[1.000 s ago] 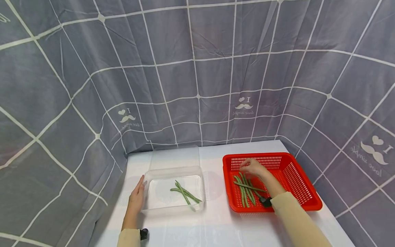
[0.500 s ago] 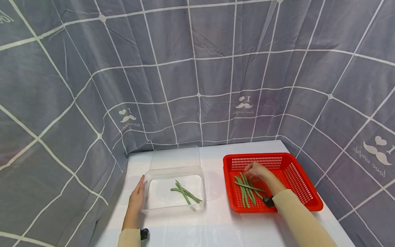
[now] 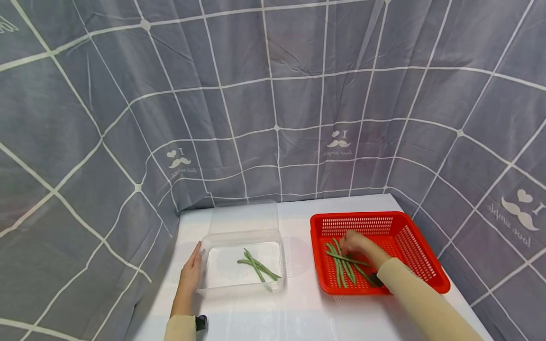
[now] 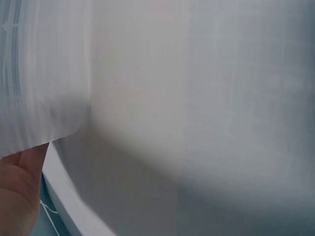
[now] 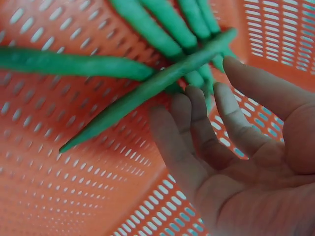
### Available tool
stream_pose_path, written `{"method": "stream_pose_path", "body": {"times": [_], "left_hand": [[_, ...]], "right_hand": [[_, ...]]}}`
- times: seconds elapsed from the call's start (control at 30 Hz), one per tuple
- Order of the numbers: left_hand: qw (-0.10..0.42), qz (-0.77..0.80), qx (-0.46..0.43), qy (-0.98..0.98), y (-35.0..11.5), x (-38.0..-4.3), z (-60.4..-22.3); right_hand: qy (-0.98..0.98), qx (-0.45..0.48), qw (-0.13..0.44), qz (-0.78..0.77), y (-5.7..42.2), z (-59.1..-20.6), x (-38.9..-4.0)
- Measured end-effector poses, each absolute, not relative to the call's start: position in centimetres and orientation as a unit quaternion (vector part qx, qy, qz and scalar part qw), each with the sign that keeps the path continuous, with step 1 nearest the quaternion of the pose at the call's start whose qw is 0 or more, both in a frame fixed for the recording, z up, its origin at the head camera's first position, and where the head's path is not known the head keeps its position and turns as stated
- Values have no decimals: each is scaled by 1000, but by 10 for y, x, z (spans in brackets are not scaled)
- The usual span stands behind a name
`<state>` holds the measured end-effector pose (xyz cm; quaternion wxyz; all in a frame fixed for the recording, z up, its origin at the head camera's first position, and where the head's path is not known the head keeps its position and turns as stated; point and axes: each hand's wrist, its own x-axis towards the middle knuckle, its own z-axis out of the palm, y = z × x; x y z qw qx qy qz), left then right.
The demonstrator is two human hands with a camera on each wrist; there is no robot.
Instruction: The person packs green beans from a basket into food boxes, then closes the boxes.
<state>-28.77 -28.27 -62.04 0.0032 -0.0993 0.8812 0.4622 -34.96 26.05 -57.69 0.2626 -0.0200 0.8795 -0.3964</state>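
My left hand [image 3: 190, 272] rests with straight fingers along the left wall of a clear plastic container [image 3: 222, 265]; in the left wrist view its fingers [image 4: 30, 160] sit against the translucent wall. Inside the container, a few green beans [image 3: 254, 265] lie crossed at the right. My right hand [image 3: 357, 243] reaches down into a red perforated basket [image 3: 426, 260]. Seen from the right wrist, its loosely bent fingers and thumb are spread apart, fingertips right at the green beans [image 5: 162, 81]. Several beans lie side by side there, with one crossing over them.
Behind the container lies a clear flat lid [image 3: 245, 218]. Both containers stand on a white table [image 3: 298, 310], container left and basket right. A grey curtain [image 3: 294, 104] with white grid lines encloses the back and sides.
My right hand has moved lower and slightly right within the basket, down to the beans. My left hand stays at the container's wall.
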Motion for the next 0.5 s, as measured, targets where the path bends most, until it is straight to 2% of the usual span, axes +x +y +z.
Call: {"method": "stream_pose_path", "body": {"times": [0.27,0.5], "left_hand": [[7,461,-100,882,-281,-288,-621],[6,457,-99,884,-282,-288,-621]], "right_hand": [[903,-25,251,-347,257,-580,-342],[935,-73,225,-265,251,-581,-339]]}}
